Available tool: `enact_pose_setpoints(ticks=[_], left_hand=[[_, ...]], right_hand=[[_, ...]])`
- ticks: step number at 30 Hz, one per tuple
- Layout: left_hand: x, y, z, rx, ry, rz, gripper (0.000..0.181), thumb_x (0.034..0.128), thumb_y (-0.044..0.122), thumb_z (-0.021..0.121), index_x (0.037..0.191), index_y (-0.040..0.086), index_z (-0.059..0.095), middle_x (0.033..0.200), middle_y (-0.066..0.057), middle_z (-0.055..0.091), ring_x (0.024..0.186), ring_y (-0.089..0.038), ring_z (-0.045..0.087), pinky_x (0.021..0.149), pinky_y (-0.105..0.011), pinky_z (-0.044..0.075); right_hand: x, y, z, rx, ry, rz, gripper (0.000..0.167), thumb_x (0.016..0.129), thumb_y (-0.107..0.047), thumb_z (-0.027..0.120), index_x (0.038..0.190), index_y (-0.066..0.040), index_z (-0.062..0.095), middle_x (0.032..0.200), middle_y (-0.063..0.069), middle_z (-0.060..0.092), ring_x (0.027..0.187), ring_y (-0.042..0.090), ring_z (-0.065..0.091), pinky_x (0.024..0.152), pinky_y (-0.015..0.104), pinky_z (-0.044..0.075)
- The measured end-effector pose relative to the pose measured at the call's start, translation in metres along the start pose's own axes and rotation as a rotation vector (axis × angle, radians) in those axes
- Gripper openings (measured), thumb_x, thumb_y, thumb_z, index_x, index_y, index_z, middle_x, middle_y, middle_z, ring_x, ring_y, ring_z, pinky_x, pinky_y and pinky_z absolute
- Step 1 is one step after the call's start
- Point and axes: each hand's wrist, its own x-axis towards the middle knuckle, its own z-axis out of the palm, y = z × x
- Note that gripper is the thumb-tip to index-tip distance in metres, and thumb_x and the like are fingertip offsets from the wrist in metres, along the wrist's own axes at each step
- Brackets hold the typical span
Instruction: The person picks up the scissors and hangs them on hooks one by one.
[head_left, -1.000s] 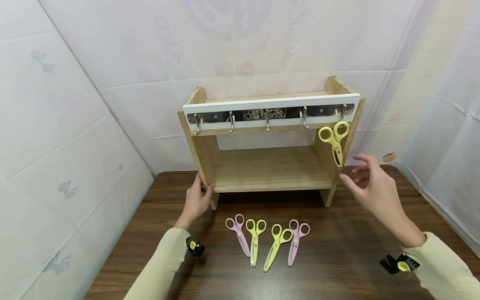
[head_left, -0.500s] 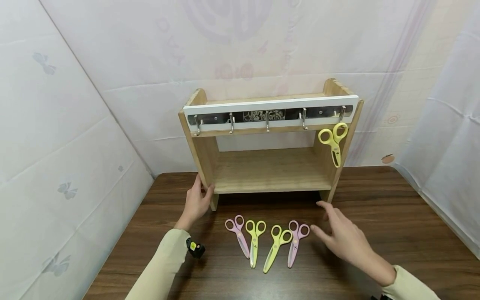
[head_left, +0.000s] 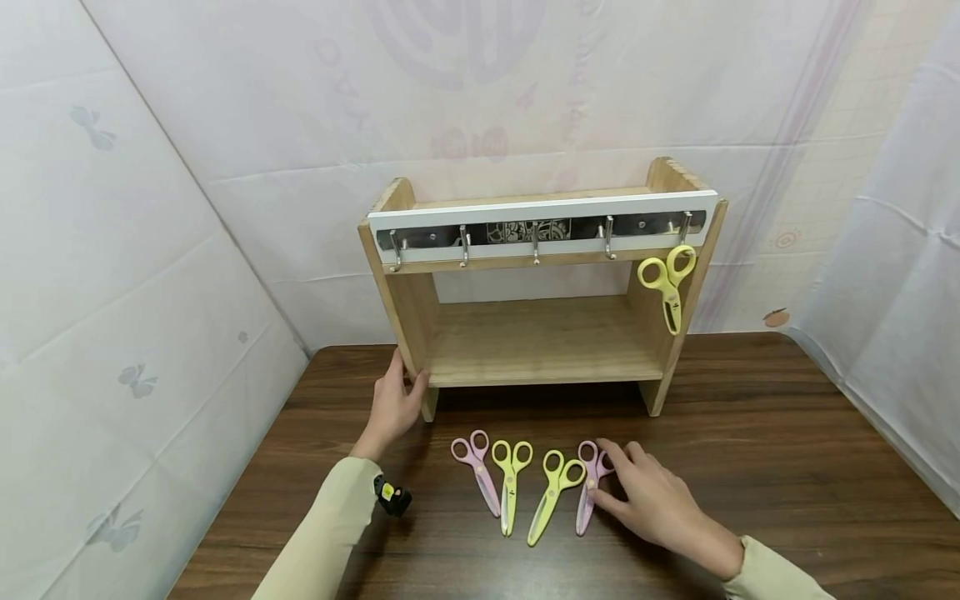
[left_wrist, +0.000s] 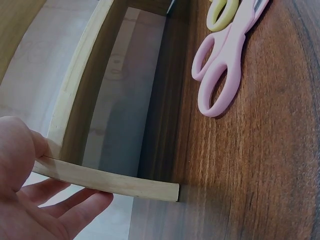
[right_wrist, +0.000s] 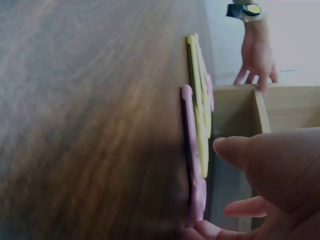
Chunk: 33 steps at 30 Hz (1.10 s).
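Note:
In the head view my left hand (head_left: 393,405) grips the lower left side panel of the wooden shelf (head_left: 547,337), thumb in front and fingers behind. My right hand (head_left: 660,505) is over the rightmost pink scissors (head_left: 586,502), thumb and fingers spread around the handles; whether it touches them is unclear. To their left lie yellow scissors (head_left: 545,505), another yellow pair (head_left: 509,492) and pink scissors (head_left: 482,477), handles toward the shelf. Yellow scissors (head_left: 672,300) hang from the rightmost hook of the hook rack (head_left: 450,237). The right wrist view shows the right thumb and fingers apart.
The shelf stands at the back of the dark wooden table (head_left: 787,433), with the white hook rack along its upper front. Its four other hooks hold nothing. Pale patterned cloth (head_left: 150,250) hangs behind and at both sides.
My right hand has moved down and left from near the hanging scissors to the rightmost pink scissors on the table. My left hand has stayed on the shelf's side.

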Motion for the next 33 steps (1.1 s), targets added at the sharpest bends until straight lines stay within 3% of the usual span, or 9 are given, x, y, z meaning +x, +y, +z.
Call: enact_pose_setpoints(ticks=[7, 17, 26, 33], left_hand=[[0.000, 0.000, 0.000, -0.003, 0.000, 0.003, 0.052, 0.1053, 0.013, 0.058, 0.153, 0.004, 0.038, 0.130, -0.030, 0.062, 0.113, -0.043, 0.066, 0.077, -0.053, 0.062], [-0.001, 0.001, -0.001, 0.009, 0.008, 0.003, 0.052, 0.1051, 0.012, 0.058, 0.152, 0.004, 0.038, 0.130, -0.029, 0.062, 0.113, -0.043, 0.066, 0.080, -0.054, 0.062], [-0.001, 0.000, -0.001, 0.010, 0.006, 0.003, 0.053, 0.1050, 0.013, 0.059, 0.153, 0.004, 0.038, 0.129, -0.029, 0.062, 0.113, -0.043, 0.066, 0.079, -0.053, 0.062], [-0.001, 0.000, -0.001, 0.011, 0.001, 0.003, 0.054, 0.1052, 0.013, 0.058, 0.154, 0.004, 0.037, 0.131, -0.029, 0.061, 0.115, -0.043, 0.066, 0.079, -0.053, 0.062]], right_hand=[[-0.002, -0.003, 0.006, -0.086, 0.004, -0.020, 0.072, 0.079, -0.055, 0.084, 0.132, -0.011, 0.064, 0.099, 0.006, 0.057, 0.083, 0.022, 0.058, 0.062, 0.044, 0.048], [-0.001, -0.002, 0.006, -0.088, -0.034, -0.016, 0.073, 0.077, -0.059, 0.083, 0.131, -0.013, 0.065, 0.100, 0.004, 0.055, 0.083, 0.021, 0.057, 0.062, 0.044, 0.047], [0.000, 0.009, -0.011, -0.042, -0.175, -0.043, 0.073, 0.080, -0.048, 0.086, 0.139, -0.012, 0.063, 0.114, 0.008, 0.059, 0.095, 0.027, 0.061, 0.074, 0.054, 0.054], [0.003, 0.021, -0.029, -0.024, -0.319, 0.002, 0.064, 0.083, -0.030, 0.088, 0.139, -0.014, 0.062, 0.125, 0.008, 0.059, 0.103, 0.031, 0.062, 0.076, 0.055, 0.054]])
